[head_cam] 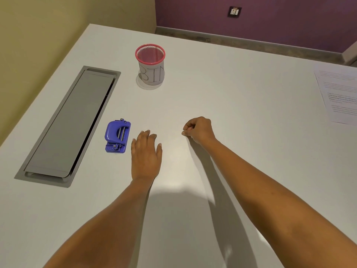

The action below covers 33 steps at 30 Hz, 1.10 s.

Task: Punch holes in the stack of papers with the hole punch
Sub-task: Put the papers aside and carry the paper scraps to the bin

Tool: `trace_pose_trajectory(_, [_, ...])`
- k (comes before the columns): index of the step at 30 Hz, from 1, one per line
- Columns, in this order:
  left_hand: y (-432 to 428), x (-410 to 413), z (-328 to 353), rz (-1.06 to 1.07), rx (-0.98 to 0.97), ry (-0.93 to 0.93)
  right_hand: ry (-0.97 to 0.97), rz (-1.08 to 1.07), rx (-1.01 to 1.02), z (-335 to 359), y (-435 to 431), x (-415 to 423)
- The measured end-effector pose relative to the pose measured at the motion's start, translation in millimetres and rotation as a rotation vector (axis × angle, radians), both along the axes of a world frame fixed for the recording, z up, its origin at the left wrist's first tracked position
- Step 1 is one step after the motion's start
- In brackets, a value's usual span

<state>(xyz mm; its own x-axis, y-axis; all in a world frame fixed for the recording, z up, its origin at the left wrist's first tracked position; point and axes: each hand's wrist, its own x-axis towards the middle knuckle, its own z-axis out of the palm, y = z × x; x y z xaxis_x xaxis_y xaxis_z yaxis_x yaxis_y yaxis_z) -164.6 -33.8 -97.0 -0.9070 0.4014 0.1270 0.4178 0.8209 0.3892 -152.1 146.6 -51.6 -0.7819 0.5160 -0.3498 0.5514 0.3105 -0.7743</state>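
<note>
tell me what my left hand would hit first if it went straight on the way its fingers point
Probably the red-rimmed bin. The left hand points away across bare table toward it, and the blue hole punch sits off to its left, out of that line.

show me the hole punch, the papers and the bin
hole punch [113, 132]: head view, on its blue lever
papers [342, 97]: head view, on the printed top sheet
bin [152, 74]: head view, on the white label below the red rim
</note>
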Motion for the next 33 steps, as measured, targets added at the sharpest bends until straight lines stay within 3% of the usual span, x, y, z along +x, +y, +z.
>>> trace_pose_trajectory(14, [2, -5, 2, 0.008, -0.006, 0.002, -0.097, 0.085, 0.056, -5, -6, -6])
trace_pose_trajectory(26, [27, -67, 6, 0.04, 0.08, -0.124, -0.002, -0.131, -0.449, 15, 31, -37])
trace_pose_trajectory(33, [39, -82, 4, 0.066, 0.011, -0.097, 0.157, -0.108, -0.279, 65, 21, -116])
